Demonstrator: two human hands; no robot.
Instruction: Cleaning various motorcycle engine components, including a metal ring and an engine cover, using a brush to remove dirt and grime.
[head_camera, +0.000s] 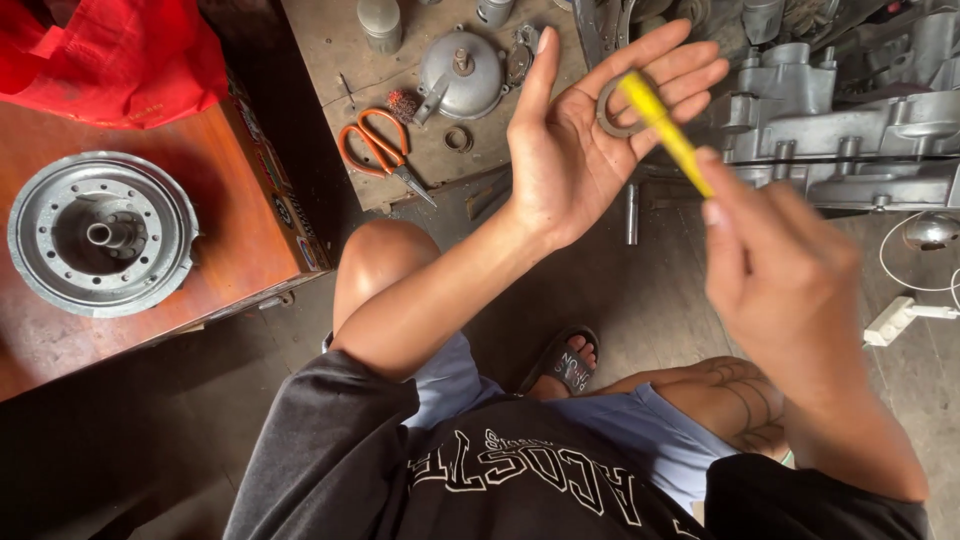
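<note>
The left hand (575, 140) is raised palm-up near the centre of the view, fingers spread wide and nearly straight, thumb pointing toward 12 o'clock. A dark flat ring (615, 107) lies on the base of those fingers, resting on the open hand rather than pinched. The right hand (785, 275) sits at 4 o'clock from the left hand, its fingers closed narrowly on the lower end of a yellow tool (668, 130). The tool runs up toward 11 o'clock and its tip lies over the ring; the tool is blurred, so contact between tip and ring cannot be confirmed. At 9 o'clock from the hands, a round grey metal hub (100, 232) with a ring of small holes sits on a reddish wooden surface (240, 210). A red cloth (120, 50) lies at the 12 o'clock edge of that surface. On a board (330, 50) at 11 o'clock from the left hand lie orange-handled scissors (378, 148), a domed grey metal cover (460, 75) and a small loose ring (458, 138). A grey cast engine casing (850, 130) occupies the 2 o'clock area, behind the right hand. One sandalled foot (568, 362) rests on the floor at 6 o'clock from the left hand.
</note>
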